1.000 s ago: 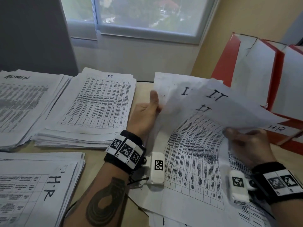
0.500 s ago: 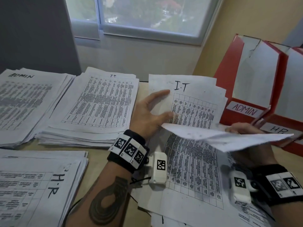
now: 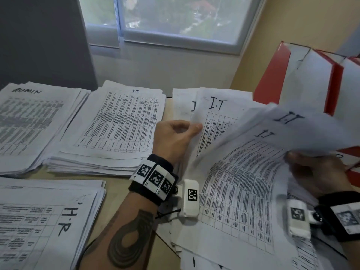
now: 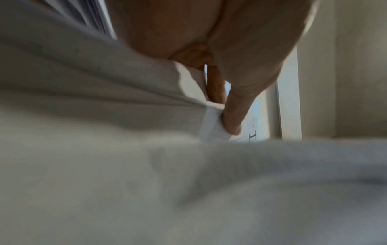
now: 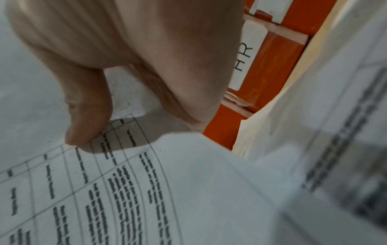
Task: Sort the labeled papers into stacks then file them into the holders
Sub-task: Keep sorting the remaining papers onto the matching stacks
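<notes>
1. Left hand (image 3: 173,138) sits near the middle of the desk, thumb and curled fingers pinching the left edge of a raised sheet marked I.T (image 3: 214,114); the left wrist view shows the thumb (image 4: 234,119) pressed on that paper edge.
2. Right hand (image 3: 319,172), at about 4 o'clock from the left one, holds up a blurred sheet marked I.T (image 3: 303,129); the thumb (image 5: 87,119) presses on printed paper and the fingers curl beneath it, though the far side of the grip is hidden.
3. Between the two hands an unsorted pile (image 3: 239,195) lies fanned, its exposed page also lettered I.T at the top.
4. At 9 o'clock from the left hand lies the sorted I.T stack (image 3: 116,129), flat on the desk (image 3: 116,184).
5. Further toward 9 o'clock, touching that stack's edge, lies the ADMIN stack (image 3: 29,121).
6. At 7 o'clock, nearest the person, is the H.R stack (image 3: 48,221).
7. Red holders (image 3: 272,78) stand at 2 o'clock, white sheets upright inside; the right wrist view shows one holder's label reading HR (image 5: 245,56), just beside the right hand.
8. A window (image 3: 175,18) is at 12 o'clock, behind the desk.
</notes>
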`<move>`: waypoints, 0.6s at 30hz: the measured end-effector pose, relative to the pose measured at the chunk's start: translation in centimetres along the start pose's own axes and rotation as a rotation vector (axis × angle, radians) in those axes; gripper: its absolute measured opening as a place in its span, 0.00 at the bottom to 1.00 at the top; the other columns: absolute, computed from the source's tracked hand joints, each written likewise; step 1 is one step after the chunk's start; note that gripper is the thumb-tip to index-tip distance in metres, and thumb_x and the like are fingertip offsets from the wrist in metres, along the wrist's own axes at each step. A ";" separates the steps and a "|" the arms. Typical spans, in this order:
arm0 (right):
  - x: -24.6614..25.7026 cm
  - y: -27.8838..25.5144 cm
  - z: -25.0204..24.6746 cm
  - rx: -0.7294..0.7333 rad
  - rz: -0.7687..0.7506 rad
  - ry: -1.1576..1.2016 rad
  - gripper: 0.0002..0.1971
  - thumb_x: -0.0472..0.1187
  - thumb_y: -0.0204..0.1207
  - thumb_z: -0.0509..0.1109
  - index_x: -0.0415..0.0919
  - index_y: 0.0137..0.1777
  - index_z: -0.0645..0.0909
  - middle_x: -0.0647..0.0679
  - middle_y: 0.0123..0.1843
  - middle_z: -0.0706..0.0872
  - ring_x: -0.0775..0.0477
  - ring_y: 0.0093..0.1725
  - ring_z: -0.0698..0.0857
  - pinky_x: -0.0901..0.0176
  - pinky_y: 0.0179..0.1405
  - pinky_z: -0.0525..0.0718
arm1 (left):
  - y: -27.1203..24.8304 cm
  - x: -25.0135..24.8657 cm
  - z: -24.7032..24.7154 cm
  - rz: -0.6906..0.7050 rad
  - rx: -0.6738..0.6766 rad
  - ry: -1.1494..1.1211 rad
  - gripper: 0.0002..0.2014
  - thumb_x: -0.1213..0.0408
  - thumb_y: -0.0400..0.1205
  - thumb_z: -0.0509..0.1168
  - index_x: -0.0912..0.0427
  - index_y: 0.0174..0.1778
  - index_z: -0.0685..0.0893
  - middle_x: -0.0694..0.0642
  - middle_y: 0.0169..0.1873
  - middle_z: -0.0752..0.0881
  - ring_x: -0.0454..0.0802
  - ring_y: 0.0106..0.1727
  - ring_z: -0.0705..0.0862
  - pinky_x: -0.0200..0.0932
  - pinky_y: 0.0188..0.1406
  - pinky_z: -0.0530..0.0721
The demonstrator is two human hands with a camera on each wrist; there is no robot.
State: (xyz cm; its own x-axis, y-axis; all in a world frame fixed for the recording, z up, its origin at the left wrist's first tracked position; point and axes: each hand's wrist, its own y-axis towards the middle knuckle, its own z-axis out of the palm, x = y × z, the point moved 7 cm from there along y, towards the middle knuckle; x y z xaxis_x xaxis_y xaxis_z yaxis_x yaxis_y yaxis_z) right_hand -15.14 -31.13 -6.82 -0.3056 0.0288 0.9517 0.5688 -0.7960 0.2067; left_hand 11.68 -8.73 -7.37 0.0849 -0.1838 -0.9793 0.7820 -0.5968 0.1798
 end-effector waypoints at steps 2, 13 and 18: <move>0.5 0.0 -0.9 -0.059 -0.008 0.019 0.17 0.19 0.63 0.76 0.43 0.42 0.86 0.56 0.30 0.88 0.61 0.31 0.87 0.70 0.31 0.85 | 0.1 -0.1 -0.2 0.011 -0.011 0.008 0.07 0.59 0.75 0.83 0.57 0.41 0.94 0.51 0.37 0.95 0.51 0.43 0.94 0.47 0.51 0.92; -1.8 0.0 -0.7 0.024 0.028 -0.099 0.23 0.18 0.63 0.72 0.30 0.59 0.81 0.49 0.40 0.92 0.54 0.43 0.90 0.65 0.40 0.89 | 0.1 -0.9 0.4 0.143 0.037 0.056 0.36 0.79 0.81 0.69 0.35 0.78 0.77 0.50 0.79 0.79 0.58 0.76 0.82 0.63 0.73 0.85; -2.1 0.0 -0.5 0.052 0.077 -0.072 0.30 0.22 0.56 0.80 0.29 0.61 0.80 0.44 0.47 0.92 0.50 0.50 0.91 0.60 0.45 0.92 | 0.4 0.3 0.2 0.046 0.072 0.021 0.33 0.59 0.72 0.83 0.35 0.73 0.83 0.42 0.74 0.83 0.48 0.76 0.82 0.61 0.77 0.81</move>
State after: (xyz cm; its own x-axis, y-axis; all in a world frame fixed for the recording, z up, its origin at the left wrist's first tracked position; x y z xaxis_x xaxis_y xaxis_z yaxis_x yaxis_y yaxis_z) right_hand -14.87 -31.51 -8.90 -0.2048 0.0133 0.9787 0.6278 -0.7653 0.1418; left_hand 11.90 -9.13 -7.58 0.1333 -0.1959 -0.9715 0.7308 -0.6427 0.2298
